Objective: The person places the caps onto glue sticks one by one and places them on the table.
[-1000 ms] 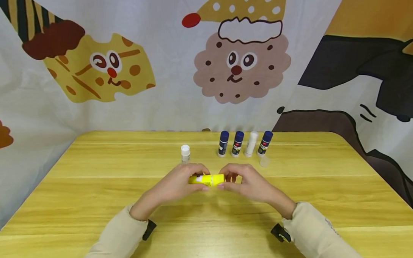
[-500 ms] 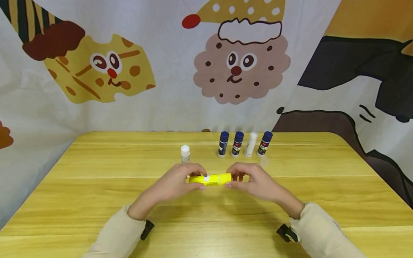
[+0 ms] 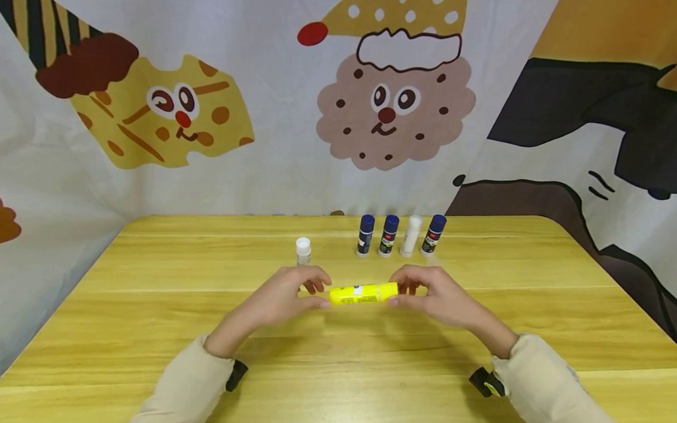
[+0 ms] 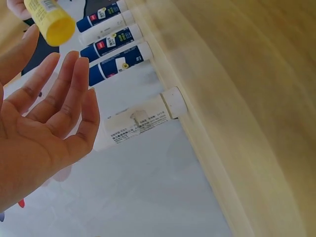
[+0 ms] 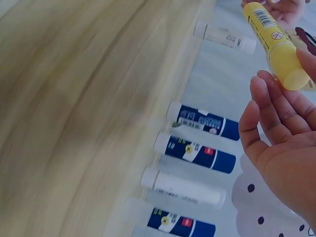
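A yellow glue stick [image 3: 363, 293] is held level above the table, its cap end pinched by my right hand [image 3: 444, 299] between thumb and fingertips. In the right wrist view that hand's thumb lies along the yellow glue stick [image 5: 274, 42]. My left hand [image 3: 282, 296] is close to the other end, fingers loosely bent. The left wrist view shows a gap between the left hand [image 4: 49, 118] and the stick's round end [image 4: 60, 30]. Behind the left hand stands a white glue stick [image 3: 303, 251], its lower part hidden in the head view.
Toward the back stand a dark blue glue stick [image 3: 365, 236], another blue one [image 3: 389, 236], a white one [image 3: 411, 236] and a third blue one [image 3: 434, 235], in a row. A cartoon-printed cloth [image 3: 274, 141] hangs behind the wooden table [image 3: 174, 280].
The right hand has moved right, carrying the yellow glue stick with it. My left hand has let go of the stick's left end and drawn slightly left.
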The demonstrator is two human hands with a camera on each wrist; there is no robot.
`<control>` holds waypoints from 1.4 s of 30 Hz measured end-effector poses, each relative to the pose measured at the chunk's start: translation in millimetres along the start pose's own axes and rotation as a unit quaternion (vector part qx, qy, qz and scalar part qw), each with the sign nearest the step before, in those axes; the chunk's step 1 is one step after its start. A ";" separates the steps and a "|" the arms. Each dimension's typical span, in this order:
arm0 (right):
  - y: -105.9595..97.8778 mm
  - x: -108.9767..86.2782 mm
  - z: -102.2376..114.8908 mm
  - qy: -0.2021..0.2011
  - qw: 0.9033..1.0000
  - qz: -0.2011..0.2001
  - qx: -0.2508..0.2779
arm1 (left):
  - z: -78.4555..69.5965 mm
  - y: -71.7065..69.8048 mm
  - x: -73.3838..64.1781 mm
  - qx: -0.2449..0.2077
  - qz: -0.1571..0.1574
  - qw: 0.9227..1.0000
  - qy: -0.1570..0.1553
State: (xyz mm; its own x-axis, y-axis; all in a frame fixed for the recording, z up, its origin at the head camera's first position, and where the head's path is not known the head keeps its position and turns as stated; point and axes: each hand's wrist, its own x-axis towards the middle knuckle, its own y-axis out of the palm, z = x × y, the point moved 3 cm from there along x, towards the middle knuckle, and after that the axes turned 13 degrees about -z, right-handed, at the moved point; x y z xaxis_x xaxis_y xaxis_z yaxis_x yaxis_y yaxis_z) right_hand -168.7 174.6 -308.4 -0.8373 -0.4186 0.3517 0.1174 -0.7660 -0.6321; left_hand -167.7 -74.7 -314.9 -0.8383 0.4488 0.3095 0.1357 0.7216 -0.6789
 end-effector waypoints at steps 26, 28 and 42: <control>-39.2 -12.2 -24.8 0.045 0.997 -0.037 -0.047 | 20.8 -10.3 -0.8 0.009 -0.028 0.999 -0.024; -43.2 -13.1 -27.3 0.051 0.996 -0.041 -0.054 | 22.4 -11.0 -0.5 0.013 -0.029 0.999 -0.034; -67.8 -18.7 -41.1 0.095 0.989 -0.058 -0.098 | 28.8 -19.9 3.4 0.023 -0.036 0.997 -0.065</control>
State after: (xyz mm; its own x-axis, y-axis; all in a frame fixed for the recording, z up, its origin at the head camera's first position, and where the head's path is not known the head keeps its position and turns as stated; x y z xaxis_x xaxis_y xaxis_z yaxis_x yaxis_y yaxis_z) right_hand -182.9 254.4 -300.5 -0.9267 -0.2187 0.3055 -0.0763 -0.6866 -0.7230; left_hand -188.4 -102.7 -319.5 -0.9064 0.3227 0.2724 0.0506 0.7233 -0.6886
